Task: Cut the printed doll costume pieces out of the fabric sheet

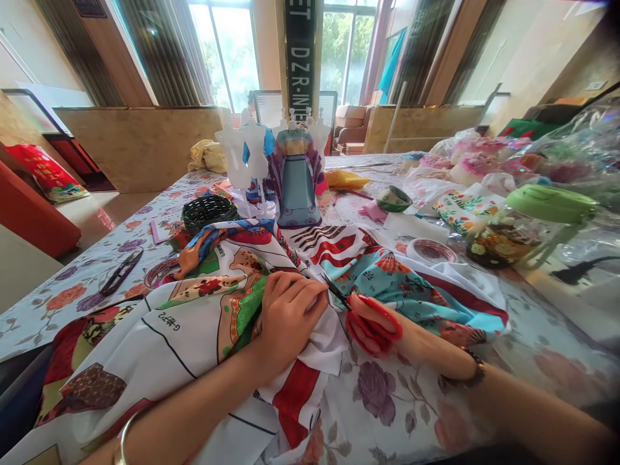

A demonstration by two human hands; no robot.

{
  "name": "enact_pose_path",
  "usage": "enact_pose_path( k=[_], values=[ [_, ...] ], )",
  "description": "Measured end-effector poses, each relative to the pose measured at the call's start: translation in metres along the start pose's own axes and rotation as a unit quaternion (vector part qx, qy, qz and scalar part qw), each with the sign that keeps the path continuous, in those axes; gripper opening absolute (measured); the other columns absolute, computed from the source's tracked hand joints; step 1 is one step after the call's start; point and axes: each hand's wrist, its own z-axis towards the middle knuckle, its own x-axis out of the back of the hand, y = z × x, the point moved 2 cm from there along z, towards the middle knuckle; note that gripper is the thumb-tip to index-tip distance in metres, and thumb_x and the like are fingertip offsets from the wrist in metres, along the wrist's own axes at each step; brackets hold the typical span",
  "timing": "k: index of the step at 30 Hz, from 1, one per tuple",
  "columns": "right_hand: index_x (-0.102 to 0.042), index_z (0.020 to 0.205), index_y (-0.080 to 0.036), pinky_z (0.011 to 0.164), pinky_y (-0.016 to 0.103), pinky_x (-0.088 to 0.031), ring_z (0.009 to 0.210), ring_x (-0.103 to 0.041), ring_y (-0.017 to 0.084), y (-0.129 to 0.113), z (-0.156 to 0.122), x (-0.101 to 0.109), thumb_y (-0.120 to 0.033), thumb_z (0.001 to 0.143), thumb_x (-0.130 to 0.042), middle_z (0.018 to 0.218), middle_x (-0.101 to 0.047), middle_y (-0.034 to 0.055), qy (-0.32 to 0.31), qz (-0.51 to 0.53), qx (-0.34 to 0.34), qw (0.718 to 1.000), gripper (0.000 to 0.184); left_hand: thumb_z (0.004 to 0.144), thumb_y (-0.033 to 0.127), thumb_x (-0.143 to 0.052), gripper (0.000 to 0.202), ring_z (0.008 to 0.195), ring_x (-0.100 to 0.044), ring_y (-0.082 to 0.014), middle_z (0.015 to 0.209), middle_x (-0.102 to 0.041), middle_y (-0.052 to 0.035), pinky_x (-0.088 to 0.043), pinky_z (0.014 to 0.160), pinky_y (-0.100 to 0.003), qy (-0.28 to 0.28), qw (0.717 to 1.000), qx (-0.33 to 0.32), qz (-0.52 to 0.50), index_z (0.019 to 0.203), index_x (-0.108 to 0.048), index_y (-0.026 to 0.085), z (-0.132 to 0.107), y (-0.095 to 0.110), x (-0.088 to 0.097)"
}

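Note:
A large printed white cloth [194, 323] with bright pattern pieces lies bunched across the table in front of me. My left hand [285, 316] is closed, pinching a fold of this cloth near its middle. My right hand [387, 336] grips red-handled scissors [368, 320], fingers through the loops. The dark blades point up and left and meet the cloth right beside my left fingertips.
A dressed doll mannequin [296, 177] and white bare ones [242, 158] stand at the back. A dark wicker basket [209, 212], black thread snips [121, 271], a tape roll [431, 250], a green-lidded jar [527, 226] and plastic bags [571, 148] surround the flowered tablecloth [387, 400].

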Motion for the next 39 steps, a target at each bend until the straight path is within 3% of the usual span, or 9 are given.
enact_pose_path(
  k=[7,17,22,26,33,39],
  values=[
    [-0.035,0.043,-0.021,0.042,0.026,-0.028,0.033,-0.035,0.008,0.006,0.003,0.001,-0.074,0.087,-0.028,0.034,-0.039,-0.0011,-0.014,-0.007,0.024,1.000,0.068,0.079,0.011,-0.067,0.010,0.079,-0.060,-0.0162,0.080,-0.072,0.0035,-0.042,0.079,-0.034,0.010,1.000,0.018,-0.004,0.082,-0.065,0.021,0.001,0.000,0.000],
    [-0.040,0.045,-0.021,0.046,0.026,-0.034,0.038,-0.041,0.009,0.012,0.006,0.006,-0.069,0.091,-0.023,0.039,-0.045,0.0004,-0.063,-0.018,0.018,0.998,0.069,0.079,0.009,-0.066,0.012,0.080,-0.059,-0.0170,0.082,-0.072,0.0042,-0.041,0.080,-0.035,-0.008,0.999,0.036,-0.003,0.080,-0.063,0.021,-0.002,-0.005,-0.001],
    [-0.042,0.046,-0.021,0.046,0.027,-0.033,0.040,-0.040,0.011,0.002,0.003,0.006,-0.070,0.088,-0.033,0.040,-0.046,0.0013,-0.114,0.000,0.038,0.993,0.065,0.080,0.009,-0.065,0.013,0.080,-0.059,-0.0176,0.076,-0.070,0.0038,-0.042,0.080,-0.035,-0.003,1.000,0.011,0.013,0.082,-0.065,0.022,-0.002,-0.006,0.001],
    [-0.041,0.047,-0.020,0.042,0.026,-0.029,0.038,-0.040,0.009,-0.004,0.001,0.005,-0.070,0.088,-0.032,0.042,-0.046,0.0006,-0.094,0.002,0.014,0.995,0.065,0.080,0.009,-0.067,0.015,0.077,-0.059,-0.0173,0.076,-0.072,0.0044,-0.042,0.078,-0.035,0.014,0.999,-0.001,0.037,0.087,-0.067,0.022,0.001,-0.006,0.001],
    [-0.041,0.047,-0.020,0.039,0.026,-0.024,0.038,-0.039,0.008,0.014,0.006,0.011,-0.066,0.092,-0.028,0.043,-0.049,0.0006,-0.075,0.010,-0.014,0.997,0.065,0.081,0.017,-0.069,0.007,0.077,-0.058,-0.0169,0.078,-0.073,0.0057,-0.041,0.078,-0.036,0.010,0.998,-0.020,0.055,0.081,-0.066,0.023,0.003,-0.007,0.001],
    [-0.038,0.053,-0.021,0.044,0.027,-0.027,0.042,-0.040,0.008,0.022,0.006,0.017,-0.058,0.095,-0.031,0.046,-0.047,-0.0022,-0.079,0.029,0.003,0.996,0.057,0.084,0.015,-0.065,0.009,0.081,-0.060,-0.0184,0.081,-0.073,0.0040,-0.040,0.081,-0.038,0.010,0.990,-0.104,0.098,0.087,-0.065,0.023,0.003,-0.007,0.005]
  ],
)
